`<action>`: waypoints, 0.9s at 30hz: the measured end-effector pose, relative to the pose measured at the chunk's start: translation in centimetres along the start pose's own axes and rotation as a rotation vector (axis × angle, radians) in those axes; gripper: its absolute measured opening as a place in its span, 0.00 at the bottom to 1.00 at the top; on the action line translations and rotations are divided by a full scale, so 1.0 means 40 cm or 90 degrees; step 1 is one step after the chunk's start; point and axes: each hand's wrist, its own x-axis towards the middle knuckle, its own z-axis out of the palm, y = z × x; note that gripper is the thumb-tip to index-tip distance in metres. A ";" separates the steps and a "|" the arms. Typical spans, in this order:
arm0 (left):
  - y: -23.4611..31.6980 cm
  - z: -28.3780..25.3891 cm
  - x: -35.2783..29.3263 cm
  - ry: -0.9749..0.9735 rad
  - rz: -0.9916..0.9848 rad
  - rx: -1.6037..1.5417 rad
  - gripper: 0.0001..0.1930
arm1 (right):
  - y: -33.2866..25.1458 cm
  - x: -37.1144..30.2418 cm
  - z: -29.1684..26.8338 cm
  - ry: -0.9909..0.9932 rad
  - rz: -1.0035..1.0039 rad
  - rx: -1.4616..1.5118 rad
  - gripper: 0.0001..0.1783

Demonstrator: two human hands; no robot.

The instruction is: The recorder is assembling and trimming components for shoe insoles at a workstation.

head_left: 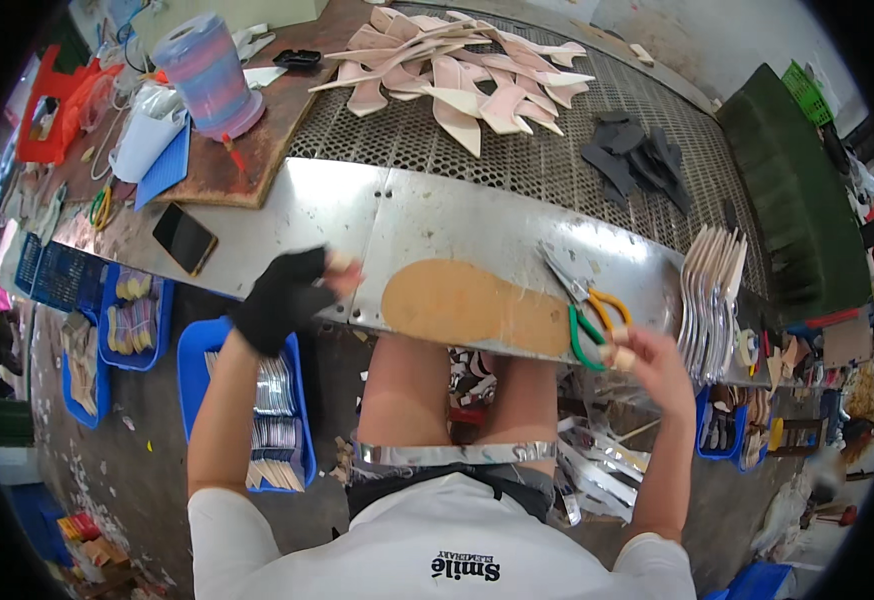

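R hand at bench front edge, arm up from lower R, wrist bent inward, palm side mostly hidden. Fingertips w/ pale tape bunch by the scissors' handles; can't tell if they pinch a loop or just sit beside it. L hand, in black fingerless glove, hangs over bench edge L of the sole, fingers pointing R; blurred, so can't tell if spread or pressed together.

Sole: flat, tan, matte, rounded wide L end, slight waist, lying along bench front edge. Scissors lie at its R end, metal blades up-L, one green & one orange loop; can't tell if they touch it.

Farther R, a stack of thin silvery-edged pcs, inner ones hidden. Bench top is shiny sheet metal, scuffed; dark phone at L. Beyond, mesh grate w/ heap of pale pink curved pcs, lower ones covered, plus dark grey pcs. Blue-pink spool up-L. Below bench, blue bin w/ stacked pcs, partly hidden behind L forearm. Silver strip across thighs. Far edges warped & cut off by lens rim.
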 end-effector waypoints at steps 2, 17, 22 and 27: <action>-0.027 0.055 0.218 -0.014 -0.043 -0.031 0.11 | -0.019 0.170 -0.056 -0.022 -0.064 -0.017 0.12; 0.033 -0.061 0.996 0.411 0.299 0.812 0.32 | -0.109 0.772 0.025 0.081 -0.315 -0.372 0.30; -0.077 0.020 1.141 0.370 0.218 1.111 0.18 | -0.075 0.770 -0.039 0.072 -0.259 -0.273 0.27; -0.058 -0.015 1.199 0.250 0.107 1.101 0.14 | -0.044 0.732 -0.085 0.084 -0.234 -0.233 0.25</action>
